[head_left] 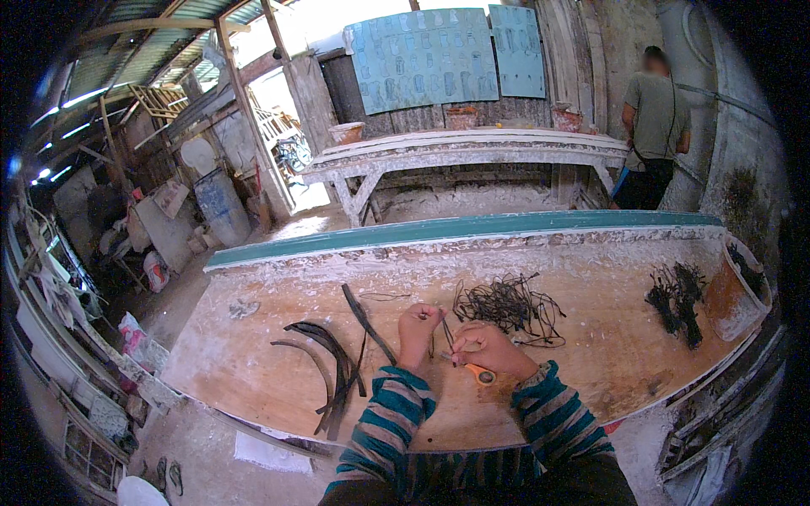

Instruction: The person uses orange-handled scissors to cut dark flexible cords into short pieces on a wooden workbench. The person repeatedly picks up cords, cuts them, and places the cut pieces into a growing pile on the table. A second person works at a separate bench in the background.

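Head view: tangled dark cords (pixel 506 308) beside curved strips (pixel 333 363).

curved dark strips (pixel 333 371) | clay pot (pixel 736 295) | white bench (pixel 464 150) | person standing (pixel 654 126) | blue barrel (pixel 221 205)

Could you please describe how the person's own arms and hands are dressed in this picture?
Both forearms wear long sleeves with broad horizontal stripes of teal and greyish brown, ending in snug cuffs at the wrists. The left hand and right hand are bare: no gloves, rings, watch or bracelets are visible.
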A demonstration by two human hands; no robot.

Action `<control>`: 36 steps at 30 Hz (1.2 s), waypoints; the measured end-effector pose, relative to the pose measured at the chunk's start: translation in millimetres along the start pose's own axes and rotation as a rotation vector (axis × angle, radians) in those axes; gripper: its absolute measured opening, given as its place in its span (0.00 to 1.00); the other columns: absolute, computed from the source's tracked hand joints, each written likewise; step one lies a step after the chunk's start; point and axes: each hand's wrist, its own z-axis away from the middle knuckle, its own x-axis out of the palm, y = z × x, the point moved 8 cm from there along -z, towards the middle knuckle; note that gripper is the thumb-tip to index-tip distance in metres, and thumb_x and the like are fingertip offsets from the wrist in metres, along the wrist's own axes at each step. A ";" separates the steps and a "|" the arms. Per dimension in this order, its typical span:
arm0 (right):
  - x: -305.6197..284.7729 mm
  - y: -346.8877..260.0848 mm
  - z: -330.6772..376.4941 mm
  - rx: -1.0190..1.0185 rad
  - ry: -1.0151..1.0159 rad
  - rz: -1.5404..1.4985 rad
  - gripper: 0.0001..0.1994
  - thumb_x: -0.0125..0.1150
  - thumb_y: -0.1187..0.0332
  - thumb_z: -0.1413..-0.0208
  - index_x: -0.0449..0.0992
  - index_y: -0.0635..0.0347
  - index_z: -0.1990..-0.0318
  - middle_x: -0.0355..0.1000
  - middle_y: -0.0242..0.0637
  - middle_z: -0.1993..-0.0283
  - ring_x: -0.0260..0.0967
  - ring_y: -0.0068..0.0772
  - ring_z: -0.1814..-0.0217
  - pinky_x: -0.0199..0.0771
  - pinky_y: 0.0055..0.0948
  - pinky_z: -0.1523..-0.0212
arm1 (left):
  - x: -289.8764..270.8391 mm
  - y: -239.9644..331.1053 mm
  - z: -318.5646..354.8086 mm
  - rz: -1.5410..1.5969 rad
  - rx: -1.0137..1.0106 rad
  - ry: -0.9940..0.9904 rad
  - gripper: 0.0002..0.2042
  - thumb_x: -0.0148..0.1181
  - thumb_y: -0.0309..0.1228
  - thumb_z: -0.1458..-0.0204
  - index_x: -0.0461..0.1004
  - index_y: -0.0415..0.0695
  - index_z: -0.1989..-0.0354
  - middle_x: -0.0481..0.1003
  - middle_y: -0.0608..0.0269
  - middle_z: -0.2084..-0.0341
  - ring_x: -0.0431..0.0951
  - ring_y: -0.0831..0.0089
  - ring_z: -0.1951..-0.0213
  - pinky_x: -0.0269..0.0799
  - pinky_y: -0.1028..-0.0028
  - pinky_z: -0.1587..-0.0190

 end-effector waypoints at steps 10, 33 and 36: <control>3.7 -2.2 -1.6 -0.101 0.032 0.095 0.07 0.66 0.68 0.58 0.75 0.61 0.77 0.71 0.34 0.76 0.68 0.28 0.70 0.64 0.28 0.65 | 6.8 -29.9 -4.7 -0.051 0.003 -0.048 0.06 0.62 0.27 0.56 0.75 0.37 0.76 0.74 0.66 0.80 0.69 0.82 0.76 0.65 0.81 0.72; -81.9 67.6 32.2 0.258 0.841 0.225 0.08 0.63 0.77 0.59 0.67 0.59 0.77 0.63 0.27 0.84 0.58 0.18 0.81 0.59 0.21 0.79 | 74.4 4.0 49.4 0.274 -0.171 -0.822 0.07 0.59 0.30 0.50 0.72 0.40 0.71 0.68 0.73 0.72 0.67 0.83 0.69 0.64 0.82 0.64; -84.0 60.0 30.6 0.263 0.830 0.217 0.09 0.64 0.76 0.58 0.67 0.59 0.77 0.61 0.26 0.84 0.56 0.16 0.81 0.57 0.21 0.79 | 79.4 5.1 56.5 0.279 -0.170 -0.879 0.06 0.59 0.30 0.50 0.72 0.40 0.71 0.66 0.74 0.72 0.67 0.84 0.68 0.64 0.82 0.64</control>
